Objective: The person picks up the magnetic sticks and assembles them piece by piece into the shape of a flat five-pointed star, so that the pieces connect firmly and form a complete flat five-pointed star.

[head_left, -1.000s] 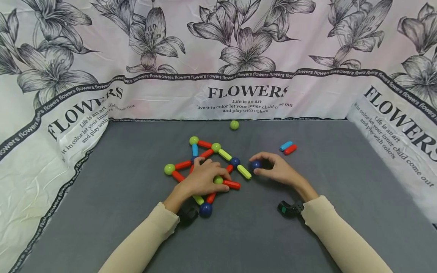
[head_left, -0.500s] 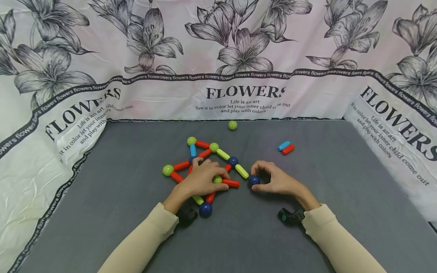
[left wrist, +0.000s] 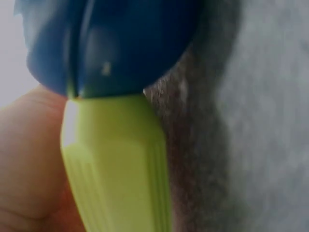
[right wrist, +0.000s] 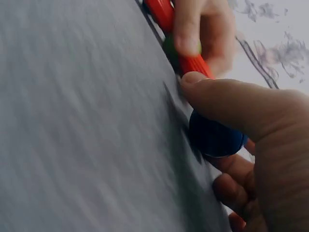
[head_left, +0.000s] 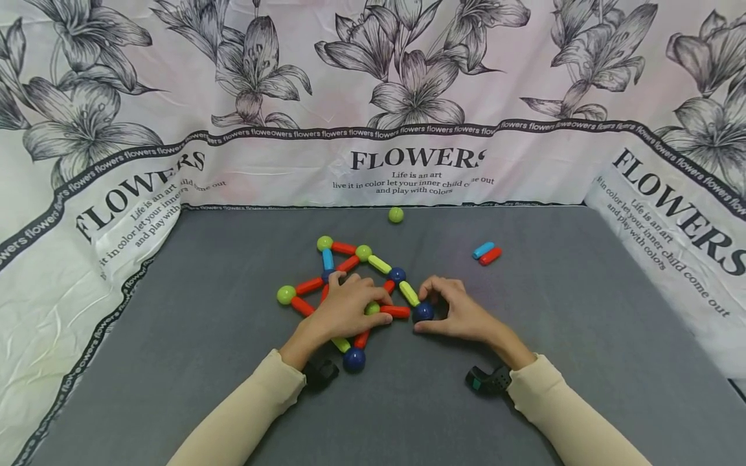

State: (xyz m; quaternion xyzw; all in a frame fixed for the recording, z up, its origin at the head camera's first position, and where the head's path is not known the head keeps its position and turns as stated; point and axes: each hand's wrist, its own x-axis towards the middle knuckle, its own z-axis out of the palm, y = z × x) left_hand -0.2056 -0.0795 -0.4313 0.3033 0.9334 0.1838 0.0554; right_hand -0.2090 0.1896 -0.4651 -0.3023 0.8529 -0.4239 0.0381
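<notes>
A flat framework of colored rods and balls lies on the grey cloth, partly hidden under my left hand [head_left: 344, 309]. That hand pinches a green ball [head_left: 372, 309] from which a red rod [head_left: 395, 312] points right. My right hand [head_left: 463, 312] grips a blue ball [head_left: 423, 312] between thumb and fingers, right at the ends of the red rod and a yellow-green rod [head_left: 410, 294]. In the right wrist view, the thumb lies over the blue ball [right wrist: 216, 134]. Close up in the left wrist view, another blue ball [left wrist: 130, 48] joins a yellow-green rod [left wrist: 116, 164].
A loose green ball [head_left: 395, 215] lies at the far edge of the grey cloth [head_left: 559, 285]. Loose blue [head_left: 483, 250] and red [head_left: 490, 256] rods lie side by side at the back right. A flower-printed sheet [head_left: 315, 162] stands behind.
My right hand has brought the blue ball toward me and then left, up to the rod ends. The left hand stays on the framework, which has shifted slightly.
</notes>
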